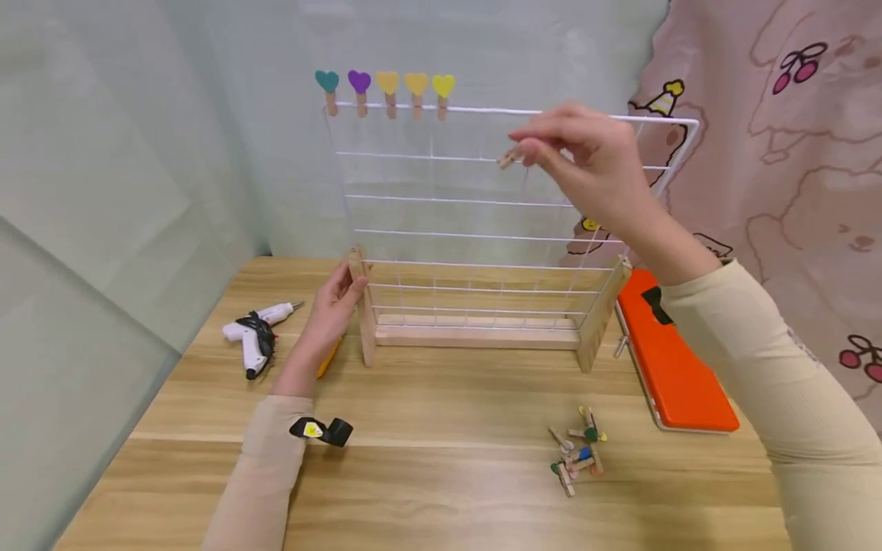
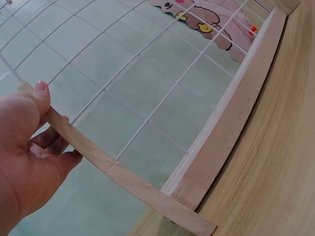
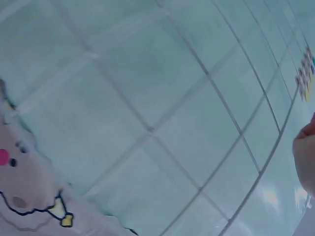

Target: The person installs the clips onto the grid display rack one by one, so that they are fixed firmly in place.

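Observation:
A white wire grid (image 1: 475, 202) stands upright in a wooden stand (image 1: 475, 337). My left hand (image 1: 334, 306) grips the stand's left post (image 1: 365, 329); in the left wrist view the thumb and fingers wrap round that post (image 2: 125, 178). My right hand (image 1: 592, 157), raised in front of the grid's upper right part, pinches a small wooden clothespin (image 1: 508, 158). Several clothespins with heart tops (image 1: 416, 84), teal, purple and yellowish, are clipped along the left of the top wire. Only the edge of my right hand (image 3: 306, 162) shows in the right wrist view.
A loose pile of clothespins (image 1: 579, 457) lies on the table at front right. To the right of the stand is an orange-red case (image 1: 678, 360). A white glue gun (image 1: 256, 337) with a black cord lies at left. Behind hangs a pink patterned cloth (image 1: 772, 153).

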### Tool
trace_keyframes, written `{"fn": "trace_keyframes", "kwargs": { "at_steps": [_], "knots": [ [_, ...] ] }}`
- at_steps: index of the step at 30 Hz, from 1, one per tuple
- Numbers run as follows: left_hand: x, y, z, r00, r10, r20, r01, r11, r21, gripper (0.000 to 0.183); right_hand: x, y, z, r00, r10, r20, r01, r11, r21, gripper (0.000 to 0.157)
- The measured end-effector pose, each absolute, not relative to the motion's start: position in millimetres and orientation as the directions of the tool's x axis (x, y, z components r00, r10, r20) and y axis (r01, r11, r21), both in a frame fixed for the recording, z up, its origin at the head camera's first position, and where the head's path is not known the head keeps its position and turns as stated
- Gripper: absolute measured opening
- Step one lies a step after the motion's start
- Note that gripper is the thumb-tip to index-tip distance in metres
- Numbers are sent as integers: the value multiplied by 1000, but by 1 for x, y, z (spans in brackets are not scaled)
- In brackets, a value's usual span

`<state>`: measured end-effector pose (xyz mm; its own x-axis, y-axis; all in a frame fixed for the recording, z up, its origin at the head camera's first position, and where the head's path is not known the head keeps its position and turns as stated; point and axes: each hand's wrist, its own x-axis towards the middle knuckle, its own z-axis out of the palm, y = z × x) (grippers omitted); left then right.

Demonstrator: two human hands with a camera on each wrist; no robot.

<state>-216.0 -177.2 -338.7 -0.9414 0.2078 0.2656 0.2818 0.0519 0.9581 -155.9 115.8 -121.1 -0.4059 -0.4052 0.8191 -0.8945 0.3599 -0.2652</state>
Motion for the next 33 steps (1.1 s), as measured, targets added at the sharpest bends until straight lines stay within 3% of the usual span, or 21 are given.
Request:
{"fn": "trace_keyframes", "kwargs": {
  "at_steps": [8, 11, 18, 27, 33],
  "knots": [
    [-206, -170, -331, -944, 220, 245, 263, 56, 963, 52, -168, 102, -91, -661, -211, 720, -735, 375, -564, 25],
    [-206, -170, -329, -947, 214, 240, 259, 65, 964, 52, -176, 97, -83, -706, -175, 686, -688, 399, -606, 25],
    [-207, -171, -326, -943, 223, 245, 264, 57, 963, 53, -193, 92, -73, -677, -264, 687, -643, 666, -378, 24],
    [-207, -172, -329, -944, 219, 247, 264, 50, 963, 51, -197, 81, -72, -631, -277, 725, -639, 716, -283, 23],
    [-214, -175, -338, -941, 223, 252, 270, 54, 961, 52, -197, 80, -73, -649, -303, 697, -613, 752, -243, 22]
  ]
}}
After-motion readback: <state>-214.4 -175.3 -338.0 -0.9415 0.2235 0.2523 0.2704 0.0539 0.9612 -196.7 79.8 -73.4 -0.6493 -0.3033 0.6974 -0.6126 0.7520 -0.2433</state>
